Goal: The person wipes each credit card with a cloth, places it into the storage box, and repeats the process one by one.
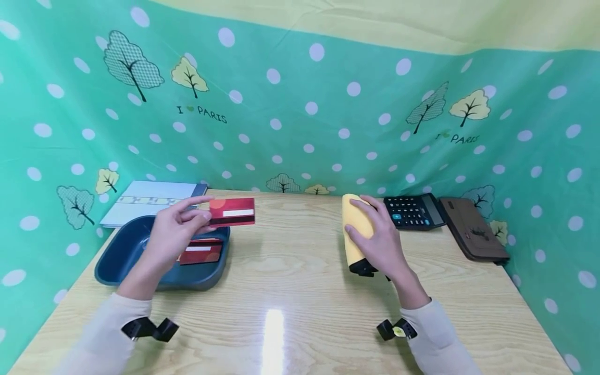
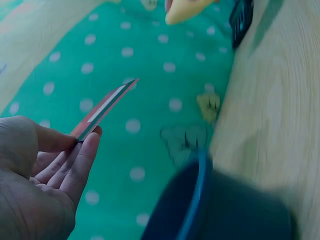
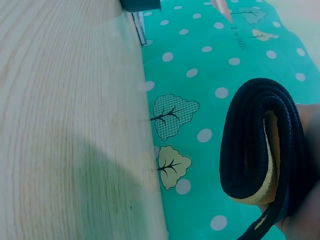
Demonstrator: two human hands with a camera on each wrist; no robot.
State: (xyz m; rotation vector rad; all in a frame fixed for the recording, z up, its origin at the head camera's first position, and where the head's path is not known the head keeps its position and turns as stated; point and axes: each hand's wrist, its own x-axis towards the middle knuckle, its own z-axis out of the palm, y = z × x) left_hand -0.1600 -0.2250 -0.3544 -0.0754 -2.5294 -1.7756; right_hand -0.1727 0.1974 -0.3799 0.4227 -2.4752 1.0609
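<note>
My left hand (image 1: 173,232) pinches a red bank card (image 1: 234,211) with a white strip and a dark stripe. It holds the card up above the right end of a dark blue basin (image 1: 197,283). More red cards (image 1: 201,254) lie in the basin, partly hidden by the hand. In the left wrist view the card (image 2: 102,110) is seen nearly edge-on between thumb and fingers. On the right, my right hand (image 1: 382,242) grips a rolled-up yellow cloth-like bundle (image 1: 354,229). From the right wrist, the roll's layered black-edged end (image 3: 245,135) shows, with a loose strip hanging down.
Behind the basin lies a pale blue notebook or folder (image 1: 150,195). A black calculator (image 1: 412,211) and a brown zipped wallet (image 1: 473,229) lie at the back right of the wooden table (image 1: 300,271). A green dotted curtain (image 1: 300,104) encloses the table.
</note>
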